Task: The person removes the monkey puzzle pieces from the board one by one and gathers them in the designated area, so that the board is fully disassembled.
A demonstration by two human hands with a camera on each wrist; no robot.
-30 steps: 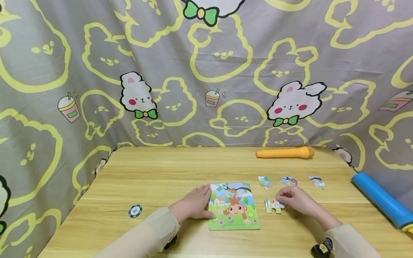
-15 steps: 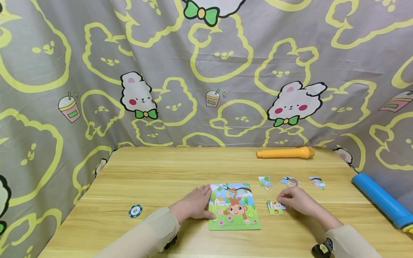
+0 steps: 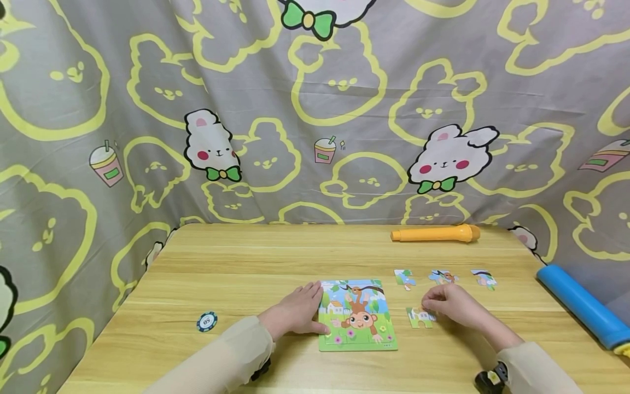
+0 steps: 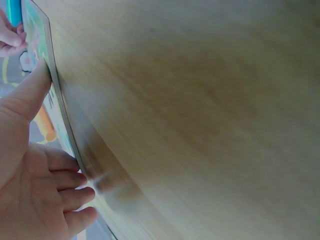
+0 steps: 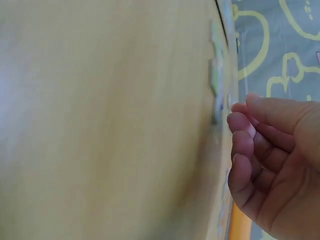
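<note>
In the head view a monkey puzzle board [image 3: 357,323] lies on the wooden table [image 3: 256,251]. My left hand [image 3: 299,309] rests along its left side, fingers extended, thumb over the lower left edge; the left wrist view shows the thumb [image 4: 37,87] on the board's rim. To the board's right lies a puzzle piece [image 3: 417,318] printed with a white house and green grass. My right hand [image 3: 450,303] is at its upper right corner, fingers loosely curled. In the right wrist view the piece [image 5: 216,80] lies flat, a small gap from the curled fingertips [image 5: 240,122].
Behind the right hand lie three more puzzle pieces in a row: left [image 3: 404,278], middle [image 3: 443,276] and right [image 3: 484,278]. An orange microphone-shaped toy [image 3: 435,233] is at the back, a blue tube [image 3: 583,306] at the right edge. A poker chip [image 3: 206,322] lies left.
The house piece has shifted slightly right and toward me beside the right hand, and turned a little. My left hand and the board have stayed in place.
</note>
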